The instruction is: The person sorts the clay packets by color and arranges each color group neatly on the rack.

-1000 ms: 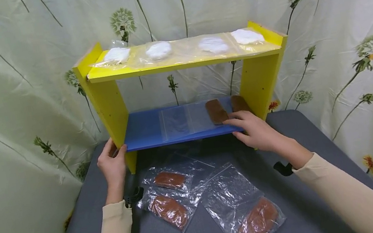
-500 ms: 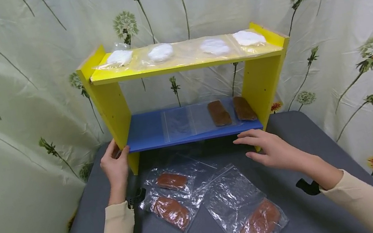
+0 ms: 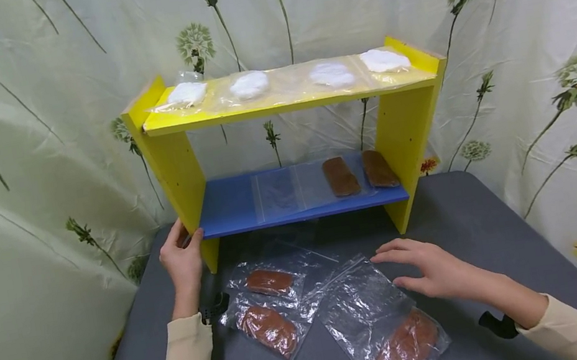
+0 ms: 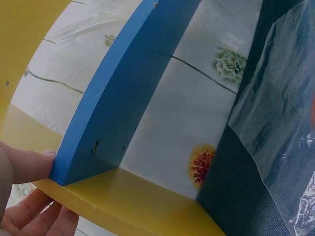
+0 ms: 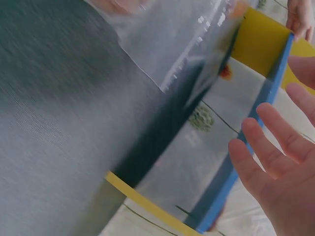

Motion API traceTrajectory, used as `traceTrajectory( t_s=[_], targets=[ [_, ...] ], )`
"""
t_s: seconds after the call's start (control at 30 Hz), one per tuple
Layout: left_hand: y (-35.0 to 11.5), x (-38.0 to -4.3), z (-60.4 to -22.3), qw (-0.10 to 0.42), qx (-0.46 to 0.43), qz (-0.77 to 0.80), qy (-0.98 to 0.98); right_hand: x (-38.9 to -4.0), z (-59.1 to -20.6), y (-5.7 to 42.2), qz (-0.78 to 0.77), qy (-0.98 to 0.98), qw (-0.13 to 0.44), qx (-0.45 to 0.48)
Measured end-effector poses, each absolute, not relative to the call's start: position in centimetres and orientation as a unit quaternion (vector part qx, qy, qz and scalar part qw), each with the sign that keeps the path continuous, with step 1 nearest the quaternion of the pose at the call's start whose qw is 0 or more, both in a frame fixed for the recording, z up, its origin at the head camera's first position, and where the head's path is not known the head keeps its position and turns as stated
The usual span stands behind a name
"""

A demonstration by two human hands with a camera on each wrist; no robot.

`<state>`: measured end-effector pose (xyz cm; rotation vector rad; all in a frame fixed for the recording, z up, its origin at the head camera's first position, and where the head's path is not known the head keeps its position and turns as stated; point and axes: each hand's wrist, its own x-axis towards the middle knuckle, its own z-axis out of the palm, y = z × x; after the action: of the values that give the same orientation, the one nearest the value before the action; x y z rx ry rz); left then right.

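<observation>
A small shelf unit with yellow sides [image 3: 170, 167] and a blue lower shelf [image 3: 228, 211] stands on the table. My left hand [image 3: 183, 263] grips its left side panel, thumb at the blue shelf's corner and fingers round the panel's outer face, as the left wrist view also shows. My right hand [image 3: 432, 267], fingers spread and holding nothing, hovers beside a clear zip bag [image 3: 360, 294] with a brown slab [image 3: 405, 347] in it. Two more bagged brown slabs [image 3: 269, 282] lie left of it. On the blue shelf are two brown slabs [image 3: 341, 177] in clear bags, at its right end.
Several clear bags with white contents [image 3: 249, 85] lie along the yellow top shelf [image 3: 291, 107]. A grey-blue table surface [image 3: 453, 217] runs under everything. A floral curtain [image 3: 291, 16] hangs behind and on both sides.
My right hand has drawn back from the brown slabs on the blue shelf, down and toward me, to beside the bag on the table. The left hand keeps its grip on the side panel.
</observation>
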<state>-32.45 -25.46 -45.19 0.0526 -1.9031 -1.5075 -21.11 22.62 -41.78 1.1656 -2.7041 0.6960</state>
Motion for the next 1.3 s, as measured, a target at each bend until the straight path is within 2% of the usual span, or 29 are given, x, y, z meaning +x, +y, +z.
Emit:
traceTrajectory(
  t_s=[0.53, 1.3],
  targets=[
    [-25.3, -32.5, -45.2, 0.352, 0.019, -0.587, -0.728, -17.8, -46.4, 23.0, 0.286, -0.871, -0.084, 0.391],
    [-25.2, -32.4, -45.1, 0.352, 0.020, -0.586, -0.730, -16.9, -48.7, 24.6, 0.267, -0.859, -0.108, 0.423]
  ],
)
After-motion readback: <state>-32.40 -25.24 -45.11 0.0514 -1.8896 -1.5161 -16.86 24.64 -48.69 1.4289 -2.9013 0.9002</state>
